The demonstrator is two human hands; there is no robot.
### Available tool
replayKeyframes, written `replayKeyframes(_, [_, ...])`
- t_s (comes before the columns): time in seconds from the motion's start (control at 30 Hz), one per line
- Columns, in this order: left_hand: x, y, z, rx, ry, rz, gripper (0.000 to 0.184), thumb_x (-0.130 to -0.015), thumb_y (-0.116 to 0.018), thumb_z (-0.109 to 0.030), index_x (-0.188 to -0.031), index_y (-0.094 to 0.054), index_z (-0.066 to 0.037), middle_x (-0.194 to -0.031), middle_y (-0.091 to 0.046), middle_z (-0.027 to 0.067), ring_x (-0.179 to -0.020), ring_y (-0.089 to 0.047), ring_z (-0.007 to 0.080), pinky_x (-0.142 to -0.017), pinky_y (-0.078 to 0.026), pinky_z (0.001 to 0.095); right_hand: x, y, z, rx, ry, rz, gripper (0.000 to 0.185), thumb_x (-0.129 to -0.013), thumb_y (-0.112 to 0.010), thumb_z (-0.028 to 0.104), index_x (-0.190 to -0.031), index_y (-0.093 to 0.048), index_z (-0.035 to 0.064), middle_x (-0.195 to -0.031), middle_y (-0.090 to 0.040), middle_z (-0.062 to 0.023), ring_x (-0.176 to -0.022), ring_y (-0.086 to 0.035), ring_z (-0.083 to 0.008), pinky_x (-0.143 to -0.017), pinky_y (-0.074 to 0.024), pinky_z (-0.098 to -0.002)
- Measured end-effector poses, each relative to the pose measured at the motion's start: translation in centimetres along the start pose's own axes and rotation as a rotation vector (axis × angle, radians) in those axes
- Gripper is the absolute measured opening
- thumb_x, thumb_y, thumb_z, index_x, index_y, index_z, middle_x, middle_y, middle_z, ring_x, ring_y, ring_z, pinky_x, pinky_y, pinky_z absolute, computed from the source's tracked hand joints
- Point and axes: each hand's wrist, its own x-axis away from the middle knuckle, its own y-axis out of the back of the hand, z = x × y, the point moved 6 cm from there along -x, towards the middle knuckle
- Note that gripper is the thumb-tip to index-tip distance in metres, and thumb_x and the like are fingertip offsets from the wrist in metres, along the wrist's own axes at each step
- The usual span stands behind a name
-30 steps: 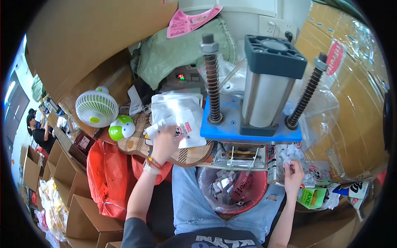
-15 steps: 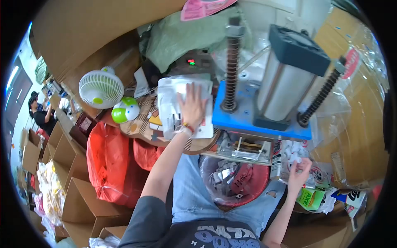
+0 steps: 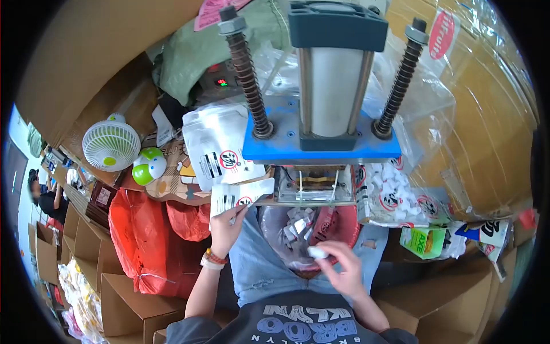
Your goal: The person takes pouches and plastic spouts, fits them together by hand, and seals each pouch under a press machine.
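My left hand (image 3: 227, 229) pinches the lower edge of a white printed pouch (image 3: 226, 198), held at the front of the board. Behind it a stack of similar pouches (image 3: 215, 135) lies on the patterned board (image 3: 169, 186). My right hand (image 3: 344, 266) pinches a small white piece (image 3: 317, 252) over the front of a red basin (image 3: 344, 229). That basin has a clear liner with small grey-white pieces (image 3: 298, 223) inside. At the right, many small white pieces (image 3: 389, 186) lie in a plastic-covered tray. A press (image 3: 321, 146) with a blue plate stands ahead.
A small fan (image 3: 110, 143) stands at the left, above red plastic bags (image 3: 137, 235). Open cardboard boxes (image 3: 132, 304) flank me, and a green AXE packet (image 3: 423, 242) is at the right. Another person (image 3: 51, 198) is at the far left.
My left hand has come off the pouch stack toward me with one pouch. My right hand has moved from the white-piece tray to the basin with a small piece. The view has turned right.
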Motion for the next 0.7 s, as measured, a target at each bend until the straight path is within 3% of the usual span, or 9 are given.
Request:
replayKeyframes(0.07, [1.2, 1.2, -2.5, 0.16, 0.007, -0.067, 0.024, -0.079, -0.067, 0.006, -0.1, -0.074, -0.004, -0.092, -0.074, 0.0148, -0.079, -0.074, 0.0238, -0.064, -0.055, 0.0288, -1.4, 3.2, 4.4, 0.225, 0.278, -0.2, 0.029, -0.078, -0.072, -0.008, -0.105, -0.067, -0.002, -0.106, -0.068, -0.0155, -0.095, -0.067, -0.0295, -0.083, -0.0539, -0.0371])
replayKeyframes(0.13, [2.5, 2.2, -5.9, 0.156, -0.08, -0.126, 0.028, -0.076, -0.065, 0.012, -0.098, -0.074, -0.003, -0.095, -0.074, 0.013, -0.086, -0.074, 0.0245, -0.066, -0.055, 0.0282, -2.0, 4.4, 6.2, 0.374, 0.37, -0.24, 0.028, -0.077, -0.071, -0.01, -0.103, -0.068, -0.0014, -0.106, -0.068, -0.0162, -0.095, -0.067, -0.0314, -0.083, -0.0545, -0.0397])
replayKeyframes(0.27, [3.5, 2.4, -11.6, 0.086, -0.301, -0.062, 0.029, -0.069, -0.063, 0.013, -0.092, -0.073, -0.003, -0.097, -0.075, 0.0087, -0.097, -0.072, 0.029, -0.08, -0.058, 0.0351, -4.8, 1.0, 5.4, 0.426, 0.486, 0.167, 0.039, -0.071, -0.066, -0.008, -0.11, -0.07, -0.0013, -0.109, -0.069, -0.0111, -0.095, -0.066, -0.0301, -0.081, -0.0552, -0.0392])
replayKeyframes(0.37, [3.3, 3.4, -13.5, 0.161, -0.457, 0.046, 0.025, -0.073, -0.067, 0.005, -0.095, -0.074, -0.003, -0.095, -0.075, 0.0087, -0.091, -0.073, 0.0279, -0.078, -0.059, 0.0345, -4.3, 1.9, 7.1, 0.2, 0.556, 0.292, 0.036, -0.075, -0.066, -0.001, -0.112, -0.068, -0.0027, -0.115, -0.065, -0.0146, -0.1, -0.065, -0.0294, -0.084, -0.0545, -0.0393])
replayKeyframes(0.47, [2.7, 1.7, -13.9, 0.356, -0.373, 0.252, 0.02, -0.08, -0.071, -0.003, -0.1, -0.076, -0.004, -0.094, -0.075, 0.0106, -0.076, -0.074, 0.0253, -0.068, -0.059, 0.0293, -5.8, 3.2, 6.8, -0.024, 0.342, 0.27, 0.026, -0.075, -0.075, -0.002, -0.102, -0.073, 0.0006, -0.099, -0.072, -0.011, -0.09, -0.067, -0.0267, -0.078, -0.0542, -0.0342])
replayKeyframes(0.53, [3.1, -3.2, -10.8, 0.442, -0.105, 0.433, 0.014, -0.085, -0.072, -0.005, -0.098, -0.076, -0.002, -0.096, -0.075, 0.0119, -0.075, -0.074, 0.0209, -0.068, -0.057, 0.0264, -6.6, 3.2, 3.0, 0.018, 0.131, 0.162, 0.027, -0.076, -0.076, -0.001, -0.102, -0.072, 0.0008, -0.097, -0.071, -0.0119, -0.088, -0.067, -0.0257, -0.079, -0.053, -0.0335])
replayKeyframes(0.57, [3.7, -6.5, -8.8, 0.65, 0.013, 0.442, 0.012, -0.087, -0.072, -0.005, -0.097, -0.076, -0.001, -0.095, -0.076, 0.0118, -0.075, -0.073, 0.0167, -0.068, -0.055, 0.0252, -6.5, 3.3, 0.6, -0.085, -0.022, 0.089, 0.029, -0.077, -0.076, 0.0, -0.105, -0.071, 0.0008, -0.095, -0.071, -0.0109, -0.087, -0.067, -0.0236, -0.081, -0.0519, -0.0324])
replayKeyframes(0.67, [3.5, -7.6, -10.1, 0.831, 0.019, 0.406, 0.012, -0.088, -0.072, -0.005, -0.098, -0.076, 0.0, -0.092, -0.076, 0.0115, -0.077, -0.072, 0.0144, -0.069, -0.055, 0.0259, -6.5, 4.1, 1.1, -0.016, -0.053, 0.122, 0.028, -0.079, -0.076, 0.002, -0.107, -0.071, 0.0008, -0.095, -0.071, -0.0107, -0.086, -0.067, -0.0219, -0.081, -0.0518, -0.0315])
replayKeyframes(0.7, [3.6, -8.1, -10.1, 0.858, 0.005, 0.419, 0.012, -0.089, -0.071, -0.006, -0.099, -0.076, -0.001, -0.086, -0.076, 0.0089, -0.074, -0.07, 0.0115, -0.068, -0.054, 0.0247, -6.4, 4.3, 1.3, 0.082, 0.043, 0.201, 0.034, -0.081, -0.076, 0.005, -0.114, -0.068, 0.001, -0.103, -0.07, -0.0118, -0.089, -0.067, -0.0219, -0.083, -0.0514, -0.0329])
